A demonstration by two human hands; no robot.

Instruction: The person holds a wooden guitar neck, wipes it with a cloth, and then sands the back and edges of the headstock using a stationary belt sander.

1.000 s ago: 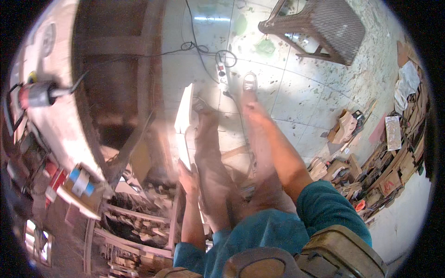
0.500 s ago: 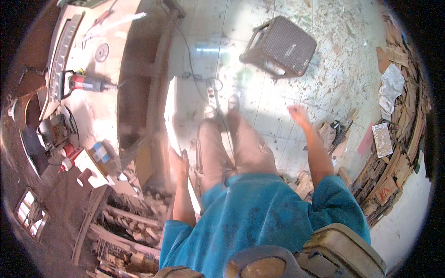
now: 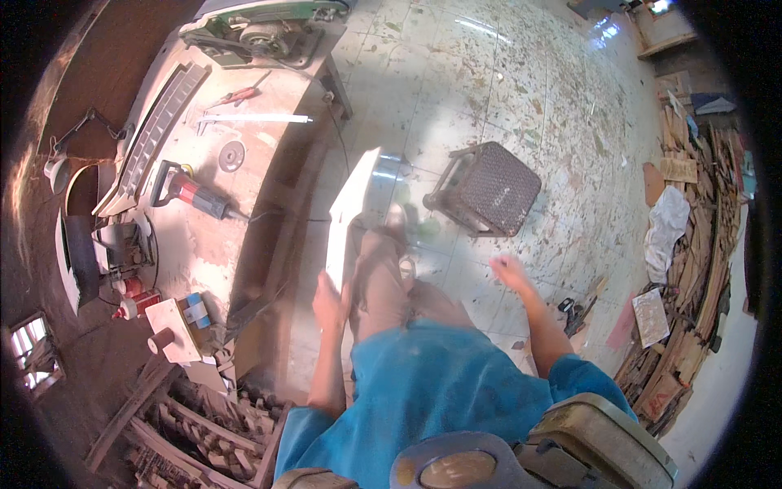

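Observation:
In the head view, my left hand (image 3: 328, 303) grips a long pale board (image 3: 350, 216) near its lower end. The board is so brightly lit that its surface detail is lost, and it stretches forward beside my left leg. My right hand (image 3: 509, 271) hangs out to the right with nothing visible in it. Motion smears its fingers. Beyond that hand stands a dark plastic stool (image 3: 498, 189) with a textured top, the thing nearest to it.
Along the left runs a workbench (image 3: 265, 155) bearing a red and black power tool (image 3: 195, 196), a grinding disc (image 3: 232, 156) and a caliper (image 3: 252, 119). A green machine (image 3: 265, 37) stands at its far end. Wood scraps (image 3: 692, 269) pile up on the right. Debris litters the tiled floor (image 3: 562, 90).
My body has stepped forward, bringing the stool closer and the green machine into view. My left hand has raised the board and swung its far end to the right.

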